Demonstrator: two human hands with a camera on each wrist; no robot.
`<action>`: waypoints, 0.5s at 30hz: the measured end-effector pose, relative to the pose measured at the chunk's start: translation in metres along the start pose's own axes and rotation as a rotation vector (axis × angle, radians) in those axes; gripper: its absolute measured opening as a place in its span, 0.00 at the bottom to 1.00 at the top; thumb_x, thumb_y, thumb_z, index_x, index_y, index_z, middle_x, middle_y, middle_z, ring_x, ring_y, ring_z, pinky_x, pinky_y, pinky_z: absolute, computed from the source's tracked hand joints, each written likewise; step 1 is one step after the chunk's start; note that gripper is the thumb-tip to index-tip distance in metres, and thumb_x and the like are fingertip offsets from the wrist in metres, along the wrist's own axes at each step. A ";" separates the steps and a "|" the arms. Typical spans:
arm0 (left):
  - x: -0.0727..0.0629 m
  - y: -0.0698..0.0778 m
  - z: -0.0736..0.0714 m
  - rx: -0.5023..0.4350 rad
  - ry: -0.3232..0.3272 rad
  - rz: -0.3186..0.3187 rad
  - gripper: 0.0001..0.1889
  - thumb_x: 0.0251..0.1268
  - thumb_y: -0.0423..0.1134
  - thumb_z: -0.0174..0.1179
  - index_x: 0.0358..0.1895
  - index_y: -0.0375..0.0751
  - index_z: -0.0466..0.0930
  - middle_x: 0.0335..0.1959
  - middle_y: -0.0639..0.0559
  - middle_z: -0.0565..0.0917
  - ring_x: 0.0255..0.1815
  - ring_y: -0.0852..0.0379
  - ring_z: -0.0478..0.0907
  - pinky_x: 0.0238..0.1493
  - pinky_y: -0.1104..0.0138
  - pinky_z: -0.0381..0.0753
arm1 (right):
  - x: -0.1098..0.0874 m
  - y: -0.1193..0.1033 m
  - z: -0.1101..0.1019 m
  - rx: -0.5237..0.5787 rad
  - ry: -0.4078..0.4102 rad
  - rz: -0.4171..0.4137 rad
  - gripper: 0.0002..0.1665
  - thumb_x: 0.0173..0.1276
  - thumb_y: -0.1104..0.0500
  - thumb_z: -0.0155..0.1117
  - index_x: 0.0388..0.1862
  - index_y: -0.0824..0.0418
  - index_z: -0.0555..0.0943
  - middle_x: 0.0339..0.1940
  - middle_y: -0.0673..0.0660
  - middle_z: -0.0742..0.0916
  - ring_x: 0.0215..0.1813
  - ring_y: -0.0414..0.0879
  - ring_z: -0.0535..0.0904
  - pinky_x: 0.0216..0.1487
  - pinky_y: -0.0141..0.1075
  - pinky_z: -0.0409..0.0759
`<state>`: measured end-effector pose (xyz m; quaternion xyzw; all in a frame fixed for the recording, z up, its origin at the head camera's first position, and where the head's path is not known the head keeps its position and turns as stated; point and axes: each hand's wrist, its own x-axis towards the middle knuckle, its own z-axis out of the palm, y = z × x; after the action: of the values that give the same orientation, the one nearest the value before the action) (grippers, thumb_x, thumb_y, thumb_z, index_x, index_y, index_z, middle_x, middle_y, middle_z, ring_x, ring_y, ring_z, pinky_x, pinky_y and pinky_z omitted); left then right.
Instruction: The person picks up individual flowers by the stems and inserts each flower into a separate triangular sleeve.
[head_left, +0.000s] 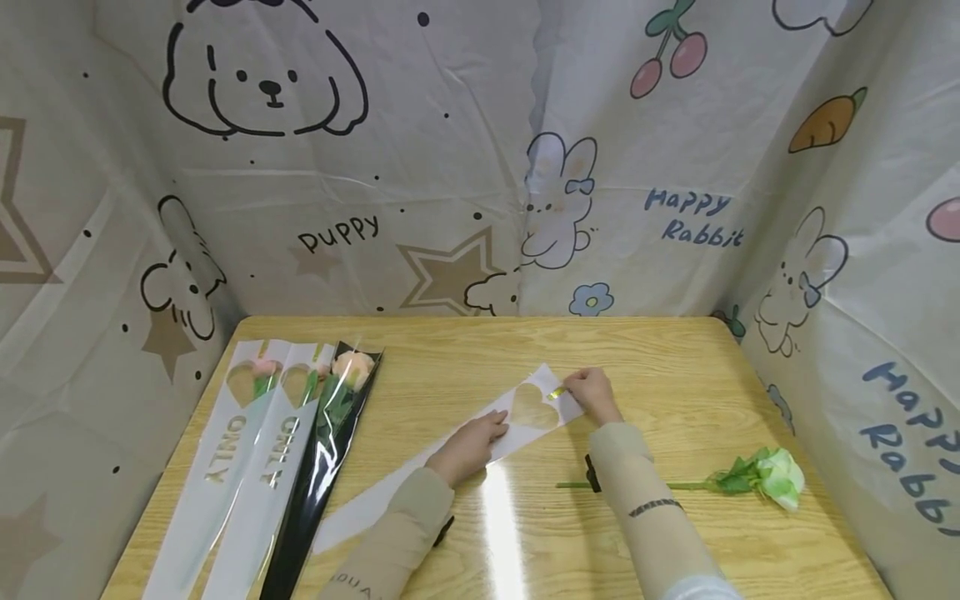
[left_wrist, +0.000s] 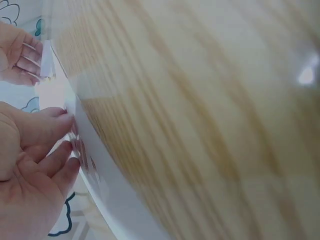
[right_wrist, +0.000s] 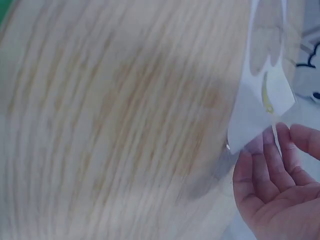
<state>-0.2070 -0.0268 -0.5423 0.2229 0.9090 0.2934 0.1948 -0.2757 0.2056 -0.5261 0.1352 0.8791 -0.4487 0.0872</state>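
Note:
A long white flower sleeve (head_left: 411,483) with a heart-shaped clear window lies slantwise on the table. My left hand (head_left: 467,446) rests on it just below the heart, fingers extended; in the left wrist view, its fingertips (left_wrist: 72,167) meet the sleeve's surface. At the sleeve's upper end, beside a small gold strip (head_left: 557,392), my right hand (head_left: 592,395) pinches the edge. The right wrist view shows the thumb and index finger at the clear film edge, the other fingers bent behind it. A white-green artificial rose (head_left: 780,478) lies to the right, its stem partly hidden under my right forearm.
On the left lie two white sleeves (head_left: 243,450) marked ONLY, with pink flowers inside, and a black sleeve (head_left: 306,508) holding a peach rose (head_left: 352,369). A printed cloth (head_left: 450,167) hangs behind and beside the wooden table (head_left: 675,358).

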 end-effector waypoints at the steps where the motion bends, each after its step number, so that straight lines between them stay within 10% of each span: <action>1: 0.001 0.001 0.001 0.016 0.003 0.005 0.27 0.58 0.18 0.47 0.63 0.36 0.66 0.70 0.51 0.59 0.71 0.52 0.52 0.69 0.59 0.54 | 0.000 0.001 -0.002 0.018 -0.014 0.012 0.13 0.62 0.62 0.56 0.34 0.72 0.81 0.30 0.62 0.84 0.28 0.44 0.76 0.26 0.28 0.73; 15: 0.001 0.015 0.018 0.265 0.199 0.010 0.19 0.54 0.20 0.57 0.51 0.35 0.77 0.64 0.46 0.68 0.65 0.49 0.64 0.63 0.59 0.67 | -0.010 0.017 -0.018 0.226 -0.144 0.103 0.14 0.61 0.64 0.59 0.39 0.77 0.80 0.19 0.54 0.83 0.21 0.40 0.75 0.22 0.29 0.70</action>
<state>-0.1945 -0.0071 -0.5466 0.2209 0.9534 0.1925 0.0711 -0.2611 0.2284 -0.5254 0.1564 0.8062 -0.5485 0.1571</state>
